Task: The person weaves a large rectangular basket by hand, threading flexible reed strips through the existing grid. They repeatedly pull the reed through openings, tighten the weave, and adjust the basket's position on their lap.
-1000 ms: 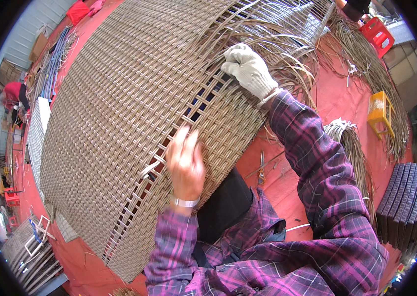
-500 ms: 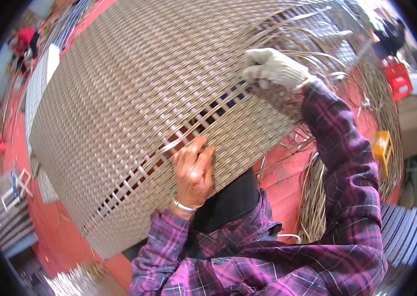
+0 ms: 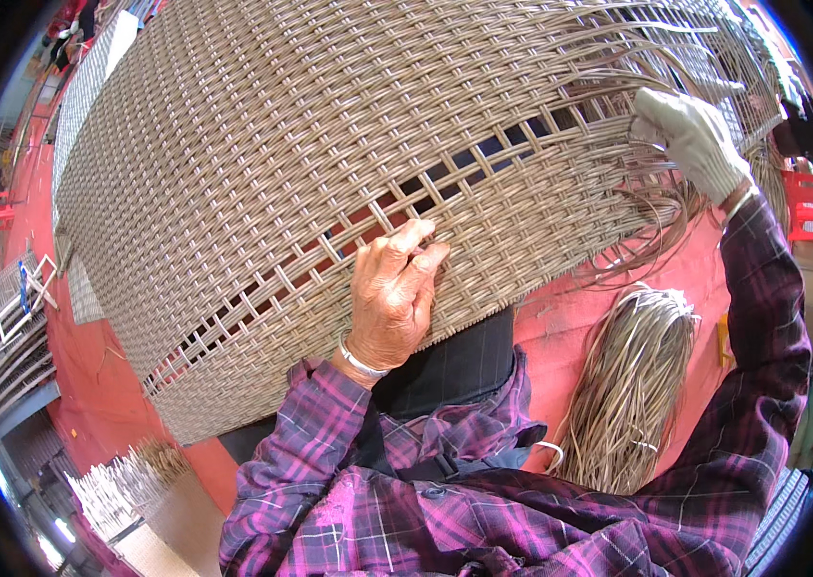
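A large brown wicker panel (image 3: 262, 163) lies tilted across my lap. A long open slit (image 3: 368, 216) runs slantwise through its weave, crossed by short strands. My bare left hand (image 3: 395, 293), with a silver bangle at the wrist, rests on the weave just below this slit. Its fingers are bent, with the tips pressed onto the strands at the slit's near edge. My right hand (image 3: 695, 144), in a white glove, is at the slit's far right end. Its fingers are closed at a strand there; the pinch itself is partly hidden by the glove.
Loose strand ends (image 3: 656, 216) hang off the panel's right side. A bundle of long strands (image 3: 632, 385) lies on the red floor covering (image 3: 560, 351). Red stools (image 3: 805, 207) stand at right. Cut pale sticks (image 3: 127, 490) and a cardboard box (image 3: 180, 519) are lower left.
My gloved right hand has moved to the right along the slit, away from my left hand. My left hand has shifted slightly up and right. The view has also shifted.
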A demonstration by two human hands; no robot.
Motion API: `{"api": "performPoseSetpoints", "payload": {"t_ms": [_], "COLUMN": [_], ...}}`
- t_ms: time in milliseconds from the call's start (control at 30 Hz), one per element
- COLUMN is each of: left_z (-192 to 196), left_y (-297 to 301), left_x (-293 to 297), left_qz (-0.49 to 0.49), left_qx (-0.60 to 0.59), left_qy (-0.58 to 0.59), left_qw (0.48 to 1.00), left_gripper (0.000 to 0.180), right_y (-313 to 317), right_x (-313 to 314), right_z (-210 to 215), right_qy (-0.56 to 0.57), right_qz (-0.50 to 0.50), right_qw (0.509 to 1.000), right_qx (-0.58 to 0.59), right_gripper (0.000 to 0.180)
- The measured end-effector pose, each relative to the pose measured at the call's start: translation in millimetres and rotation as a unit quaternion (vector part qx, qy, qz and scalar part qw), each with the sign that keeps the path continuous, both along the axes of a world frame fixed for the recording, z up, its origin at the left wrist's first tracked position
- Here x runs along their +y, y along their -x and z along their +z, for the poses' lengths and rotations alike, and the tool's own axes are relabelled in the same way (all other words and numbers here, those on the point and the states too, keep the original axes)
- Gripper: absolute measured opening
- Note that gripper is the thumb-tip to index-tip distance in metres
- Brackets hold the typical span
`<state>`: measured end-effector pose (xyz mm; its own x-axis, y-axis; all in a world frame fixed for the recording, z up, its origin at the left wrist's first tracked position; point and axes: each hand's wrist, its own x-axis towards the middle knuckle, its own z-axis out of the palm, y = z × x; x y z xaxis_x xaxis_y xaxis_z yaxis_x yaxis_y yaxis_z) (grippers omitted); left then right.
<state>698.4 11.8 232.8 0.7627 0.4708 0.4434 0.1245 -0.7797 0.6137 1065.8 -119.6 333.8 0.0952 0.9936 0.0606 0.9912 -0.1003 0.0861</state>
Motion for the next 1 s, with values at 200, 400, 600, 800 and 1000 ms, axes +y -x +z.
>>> {"api": "performPoseSetpoints", "payload": {"t_ms": [200,400,600,800,1000], "left_z": [-5.1,-5.5,-9.8,-15.0,9.8], "left_y": [-6.4,-6.3,-4.0,4.1,29.5], "left_x": [6.2,11.7,14.6,4.7,18.5], "left_qz": [-0.01,-0.008,-0.008,0.007,0.053], "left_qx": [0.009,0.017,-0.005,-0.017,-0.008], "left_qy": [0.012,0.014,0.014,0.018,0.002], "left_qw": [1.0,1.0,1.0,1.0,0.999], "left_gripper": [0.03,0.029,0.027,0.028,0.022], "right_y": [-81.4,-142.3,-52.1,38.8,63.4], "right_x": [-28.6,-106.5,-14.9,23.9,83.9], "right_z": [29.5,105.3,46.3,-12.1,-23.1], "right_qy": [-0.049,0.051,-0.177,0.003,-0.001], "right_qz": [-0.035,-0.325,-0.1,-0.107,0.002], "right_qw": [0.978,0.895,0.978,0.994,0.998], "right_qx": [-0.198,-0.301,-0.04,-0.003,-0.065], "right_gripper": [0.028,0.032,0.024,0.017,0.014]}}
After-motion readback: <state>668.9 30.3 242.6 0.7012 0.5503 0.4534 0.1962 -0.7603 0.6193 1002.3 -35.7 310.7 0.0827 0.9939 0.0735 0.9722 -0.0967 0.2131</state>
